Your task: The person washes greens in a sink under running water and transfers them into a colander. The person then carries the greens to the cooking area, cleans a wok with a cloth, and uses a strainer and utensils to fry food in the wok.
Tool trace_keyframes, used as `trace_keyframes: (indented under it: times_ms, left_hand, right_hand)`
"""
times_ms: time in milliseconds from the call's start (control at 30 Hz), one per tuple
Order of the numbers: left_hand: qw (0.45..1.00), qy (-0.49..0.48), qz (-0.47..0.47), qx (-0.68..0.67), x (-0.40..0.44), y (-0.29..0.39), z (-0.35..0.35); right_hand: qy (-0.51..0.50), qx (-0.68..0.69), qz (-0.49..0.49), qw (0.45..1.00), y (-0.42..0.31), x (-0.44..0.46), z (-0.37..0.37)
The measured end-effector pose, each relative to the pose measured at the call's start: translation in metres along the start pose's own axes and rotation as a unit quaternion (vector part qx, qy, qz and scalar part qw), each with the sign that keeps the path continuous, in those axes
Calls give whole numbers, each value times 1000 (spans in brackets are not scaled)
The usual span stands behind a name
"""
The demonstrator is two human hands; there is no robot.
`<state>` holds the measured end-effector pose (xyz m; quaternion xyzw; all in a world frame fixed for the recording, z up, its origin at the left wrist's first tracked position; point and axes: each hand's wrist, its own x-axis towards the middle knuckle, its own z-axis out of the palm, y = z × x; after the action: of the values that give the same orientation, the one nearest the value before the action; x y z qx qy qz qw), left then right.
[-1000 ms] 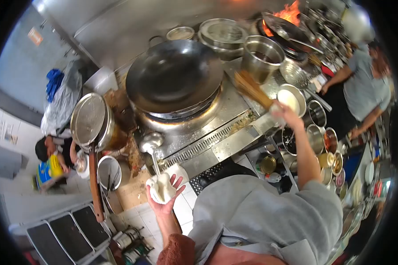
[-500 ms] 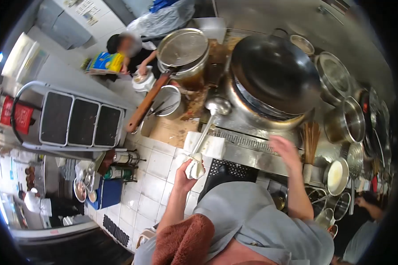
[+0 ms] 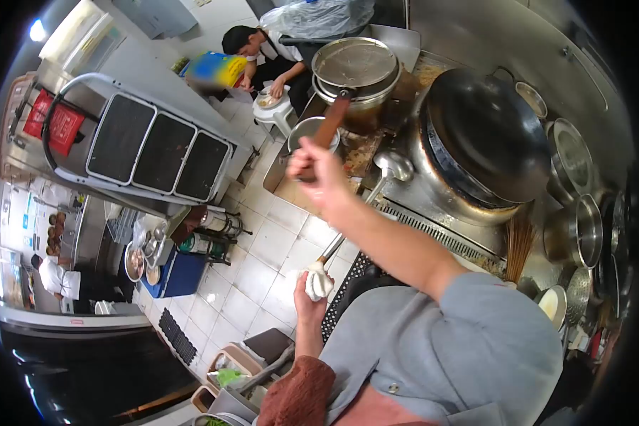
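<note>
My left hand [image 3: 309, 304] is closed around a bunched white cloth [image 3: 319, 282] at the handle end of a long metal ladle [image 3: 392, 167]. The ladle's bowl rests on the counter between the strainer pot and the wok. Reaching across to the left, my right hand [image 3: 321, 170] has its fingers wrapped around the wooden handle of a strainer [image 3: 355, 62]. This round mesh strainer sits on top of a metal pot [image 3: 366, 103]. Behind my right hand, a smaller metal container [image 3: 307, 131] is partly hidden.
A large black wok [image 3: 486, 135] stands on the burner at right, with a bamboo brush [image 3: 521, 248] near its front. Metal pots [image 3: 574, 227] line the far right. A person [image 3: 263, 60] works at a white stool [image 3: 273, 110]. A folding step ladder [image 3: 124, 138] leans at left.
My right hand has swung left from the front of the stove and taken hold of the strainer's wooden handle. My left hand keeps the cloth and ladle. The view has shifted.
</note>
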<state>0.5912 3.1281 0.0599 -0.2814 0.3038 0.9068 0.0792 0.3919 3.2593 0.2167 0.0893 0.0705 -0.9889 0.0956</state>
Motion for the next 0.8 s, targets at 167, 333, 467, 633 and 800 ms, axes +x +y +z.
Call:
trace_keyframes:
  times_ms: [167,333,467,633,800]
  left_hand:
    - [989,-47,-1,140,23,-6,12]
    - [946,-129,48,294,62,21,82]
    - [894,-226,83,377,134,44,156]
    - [850,-233,43,470,208,86,272]
    - [743,-113,58,658,332,107,352]
  right_hand:
    - [-175,-29,85,980,-127,-85,-50]
    - [-107,-231,-75,964,-215,-183,-81]
    - [110,-401,-307,856,-254,-241,-89]
    - [191,-330,-320,867,-263,-309,-121]
    - [257,-258,-345,865,-220,-332,-138]
